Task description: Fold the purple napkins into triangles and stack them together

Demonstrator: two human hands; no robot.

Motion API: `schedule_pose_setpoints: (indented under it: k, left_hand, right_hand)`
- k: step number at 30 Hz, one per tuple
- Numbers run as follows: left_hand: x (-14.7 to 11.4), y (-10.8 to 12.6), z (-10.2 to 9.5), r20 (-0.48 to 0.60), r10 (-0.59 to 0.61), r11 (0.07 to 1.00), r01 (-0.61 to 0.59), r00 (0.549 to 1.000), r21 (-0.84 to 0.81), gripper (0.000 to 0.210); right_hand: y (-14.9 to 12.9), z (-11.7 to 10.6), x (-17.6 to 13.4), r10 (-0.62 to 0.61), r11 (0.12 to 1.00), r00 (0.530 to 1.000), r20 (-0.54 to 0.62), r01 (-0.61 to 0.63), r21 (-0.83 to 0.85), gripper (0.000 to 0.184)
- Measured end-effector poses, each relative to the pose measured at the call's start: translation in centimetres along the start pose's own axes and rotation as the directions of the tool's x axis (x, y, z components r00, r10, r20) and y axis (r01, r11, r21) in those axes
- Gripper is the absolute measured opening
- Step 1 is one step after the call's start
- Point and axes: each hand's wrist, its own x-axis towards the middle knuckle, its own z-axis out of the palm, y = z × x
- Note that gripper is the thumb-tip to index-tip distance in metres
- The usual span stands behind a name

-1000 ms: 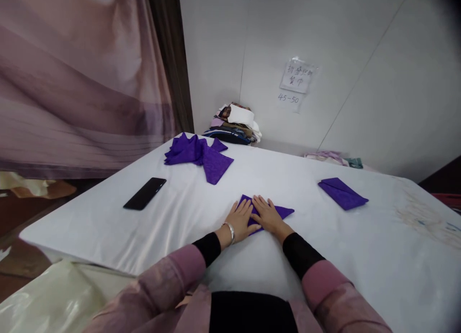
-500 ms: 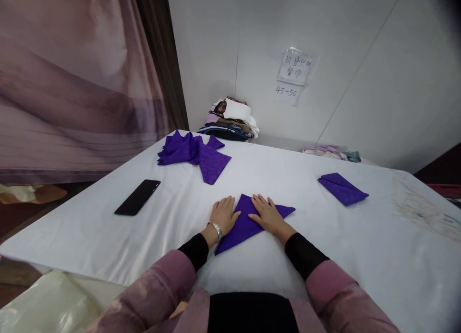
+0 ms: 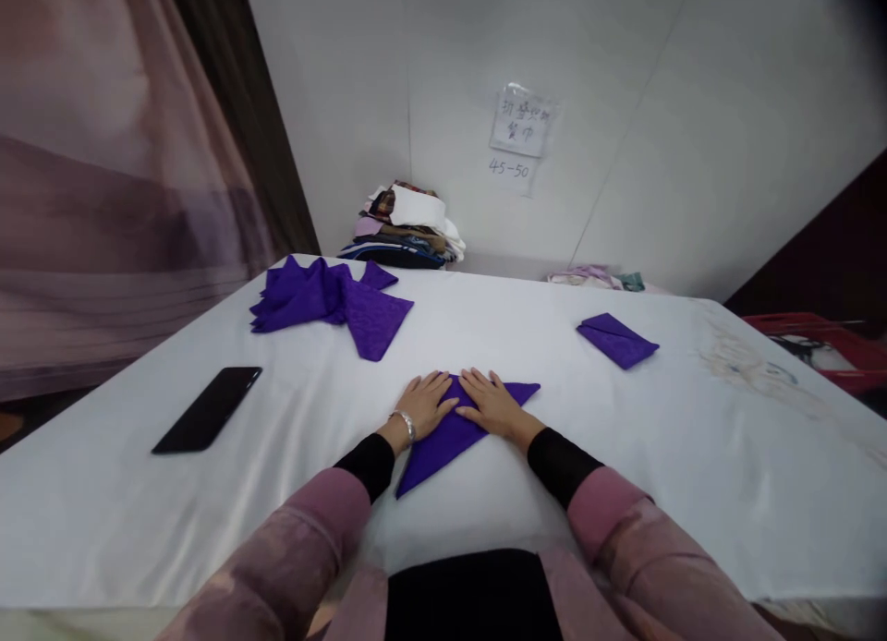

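Note:
Under both palms lies a purple cloth napkin (image 3: 443, 449), folded into a triangle on the white-covered table (image 3: 291, 521). One corner points toward me at the lower left, another out to the right. My left hand (image 3: 424, 404) rests flat over the napkin's left edge, fingers stretched out, a silver bracelet at the wrist. My right hand (image 3: 493, 405) presses flat on its upper middle, fingers extended. The thumbs nearly meet over the cloth. The hands cover the napkin's far part.
A heap of purple napkins (image 3: 311, 295) lies at the back left, a black phone (image 3: 208, 410) nearer on the left. A folded purple napkin (image 3: 618, 340) sits at the right. Behind the table are stacked clothes (image 3: 406, 225), a wall sign (image 3: 519, 124) and a red basket (image 3: 852, 350).
My left hand has slid inward onto the napkin, closer to my right hand, which stays flat on it. The view has turned right, showing more of the red basket.

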Motion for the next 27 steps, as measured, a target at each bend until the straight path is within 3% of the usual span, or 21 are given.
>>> schedule_pose_setpoints:
  k: [5,10,15,22,27]
  left_hand:
    - [0.3,-0.1,-0.7,-0.033,0.042,0.997,-0.039,0.999,0.072,0.046]
    - [0.4,1.8,-0.5,-0.073,-0.002,0.995,0.010,0.997,0.103,0.045]
    - [0.8,3.8,0.5,-0.079,0.075,0.996,-0.070,0.994,0.053,0.070]
    - [0.9,2.9,2.5,-0.081,0.025,0.999,-0.024,0.996,0.022,0.083]
    - [0.9,2.8,2.7,-0.058,0.021,0.998,-0.017,0.998,0.062,0.082]
  right_hand:
    - [1.2,-1.1,0.5,-0.092,0.996,0.995,0.039,0.092,0.004,0.073]
    - [1.8,-1.3,0.6,-0.130,0.992,0.990,0.054,0.130,0.009,0.073]
    - [2.0,-0.8,0.7,-0.137,0.991,0.990,0.035,0.137,0.010,0.072]
    - [2.1,-1.2,0.7,-0.079,0.993,0.997,0.020,0.077,0.087,0.082]
    - [4.9,-1.7,0.4,0.014,0.999,0.999,0.036,-0.015,0.042,0.073]
